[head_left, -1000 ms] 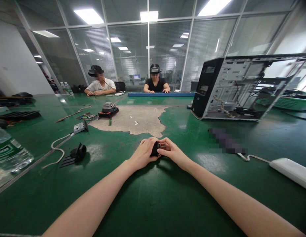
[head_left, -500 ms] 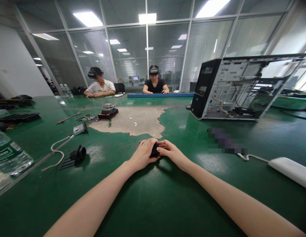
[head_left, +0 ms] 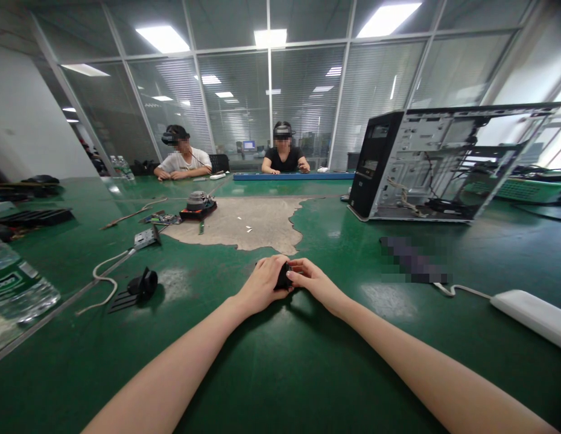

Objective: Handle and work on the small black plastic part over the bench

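Both of my hands meet over the green tabletop around a small black object (head_left: pixel 283 277), mostly hidden by my fingers, so its kind does not show. My left hand (head_left: pixel 263 282) wraps over it from the left, fingers on the far side and thumb underneath. From the right, my right hand (head_left: pixel 311 278) pinches the object's edge between thumb and fingers. To the left lie a black plastic part with a ring and prongs (head_left: pixel 142 284) and a small metal bracket (head_left: pixel 146 237) by a pale cord (head_left: pixel 109 276).
An open computer case (head_left: pixel 384 163) stands at the right, beyond a blurred dark item (head_left: pixel 411 259) and a white power strip (head_left: pixel 529 310). A water bottle (head_left: pixel 18 280) is at the left edge. A heatsink-like part (head_left: pixel 198 205) sits farther back. Two people sit across the table.
My hands stay in place around the black object, with only a slight shift of the right fingers. Across the table, the person in black has raised one hand.
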`<state>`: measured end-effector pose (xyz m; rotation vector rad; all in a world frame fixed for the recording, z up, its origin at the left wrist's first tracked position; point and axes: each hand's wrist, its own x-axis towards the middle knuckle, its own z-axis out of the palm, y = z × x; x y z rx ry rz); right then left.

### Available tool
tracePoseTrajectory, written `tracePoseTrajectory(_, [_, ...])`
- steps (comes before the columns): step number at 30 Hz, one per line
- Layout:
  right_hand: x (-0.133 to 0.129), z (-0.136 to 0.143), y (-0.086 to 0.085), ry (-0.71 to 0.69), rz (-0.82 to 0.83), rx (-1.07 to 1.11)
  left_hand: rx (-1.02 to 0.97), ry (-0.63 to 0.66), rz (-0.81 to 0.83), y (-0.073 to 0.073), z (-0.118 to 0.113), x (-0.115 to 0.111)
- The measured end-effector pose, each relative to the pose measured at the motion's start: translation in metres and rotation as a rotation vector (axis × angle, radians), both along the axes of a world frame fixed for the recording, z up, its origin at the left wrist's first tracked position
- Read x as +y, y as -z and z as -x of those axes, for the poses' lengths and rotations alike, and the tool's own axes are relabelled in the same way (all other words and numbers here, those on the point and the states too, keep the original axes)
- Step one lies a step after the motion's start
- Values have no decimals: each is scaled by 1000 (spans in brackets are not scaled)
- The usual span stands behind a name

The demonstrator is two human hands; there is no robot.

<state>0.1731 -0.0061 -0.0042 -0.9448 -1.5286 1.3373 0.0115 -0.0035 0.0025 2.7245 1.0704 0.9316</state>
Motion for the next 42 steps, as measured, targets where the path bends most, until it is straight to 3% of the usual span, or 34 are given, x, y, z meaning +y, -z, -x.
tracePoseTrajectory(6, [-4, -2, -9, -87, -14, 29, 19, 1, 1, 0, 1, 0])
tracePoseTrajectory(16, [0, 1, 0, -5, -1, 11, 10, 0, 2, -1, 1, -1])
tracePoseTrajectory(24, [-4, -2, -8, -98, -2, 48, 37, -8, -12, 0, 1, 0])
tracePoseTrajectory(34, [1, 0, 0, 1, 26, 31, 33, -15, -9, 0, 1, 0])
tracePoseTrajectory(42, [-4, -1, -9, -96, 4, 72, 32, -15, 3, 1, 1, 0])
